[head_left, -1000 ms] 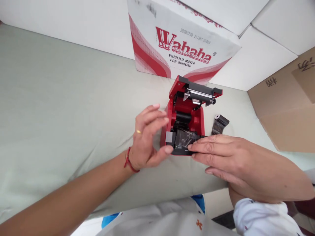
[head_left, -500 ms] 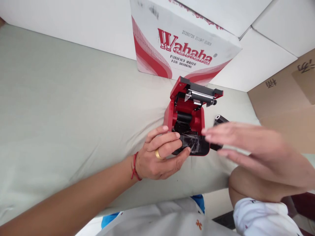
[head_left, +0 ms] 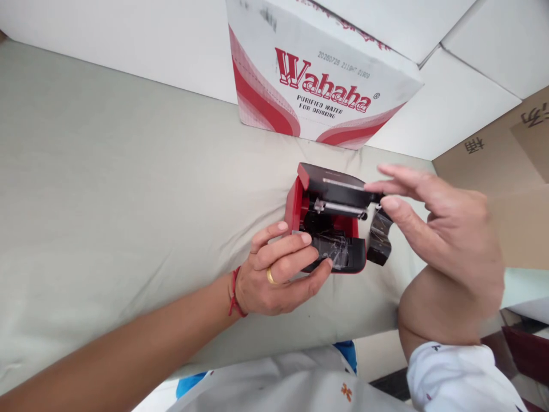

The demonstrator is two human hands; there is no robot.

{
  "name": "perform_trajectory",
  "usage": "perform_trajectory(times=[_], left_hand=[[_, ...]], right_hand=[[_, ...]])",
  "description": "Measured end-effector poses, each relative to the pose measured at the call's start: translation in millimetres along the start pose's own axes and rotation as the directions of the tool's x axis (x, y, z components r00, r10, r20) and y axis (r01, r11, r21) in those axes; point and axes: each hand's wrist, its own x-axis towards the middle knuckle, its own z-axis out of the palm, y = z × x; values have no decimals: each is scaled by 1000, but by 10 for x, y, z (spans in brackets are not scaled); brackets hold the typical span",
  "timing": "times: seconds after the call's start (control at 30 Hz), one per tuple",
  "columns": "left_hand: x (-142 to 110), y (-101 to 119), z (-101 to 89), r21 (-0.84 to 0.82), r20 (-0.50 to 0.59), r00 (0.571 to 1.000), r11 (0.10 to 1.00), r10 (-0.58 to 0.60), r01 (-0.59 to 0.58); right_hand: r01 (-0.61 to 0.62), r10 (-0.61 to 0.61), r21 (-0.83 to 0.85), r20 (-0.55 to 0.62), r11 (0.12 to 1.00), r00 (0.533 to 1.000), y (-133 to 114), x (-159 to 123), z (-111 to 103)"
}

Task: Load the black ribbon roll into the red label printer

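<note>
A small red and black label printer (head_left: 290,200) rests on the pale cloth, its interior partly visible. My left hand (head_left: 283,269), with a ring and a red cord bracelet, grips the printer's front left. Its fingers lie over the edge of shiny dark film (head_left: 337,249) across the front. The hinged lid (head_left: 334,178) hangs half lowered over the body, with a roller on its underside. My right hand (head_left: 437,223), slightly blurred, holds the lid's right edge between fingers and thumb. A black, glossy ribbon-like piece (head_left: 380,237) lies just right of the printer.
A white and red water carton (head_left: 326,86) stands behind the printer against white panels (head_left: 150,40). To the right is a brown cardboard box (head_left: 493,177). Pale green-grey cloth (head_left: 128,171) covers the surface, whose front edge is near my lap.
My right hand has moved up from the printer's right side to the lid. The lid has swung down from standing upright to half lowered. My left hand stays nearly still.
</note>
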Motion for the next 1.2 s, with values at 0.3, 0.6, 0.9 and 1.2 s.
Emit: perform_trajectory(times=[0.3, 0.6, 0.9, 1.2], left_hand=[[136, 1, 5, 59, -42, 990, 989, 135, -132], [176, -162, -85, -218, 41, 980, 955, -197, 201], [208, -235, -155, -384, 62, 968, 889, -244, 249], [273, -149, -179, -551, 92, 903, 734, -420, 398]], right_hand=[[347, -321, -42, 288, 937, 902, -23, -98, -44], [362, -323, -102, 281, 927, 904, -104, -88, -8], [301, -242, -167, 300, 939, 923, -150, -60, 65], [375, -390, 118, 395, 920, 832, -210, -190, -171]])
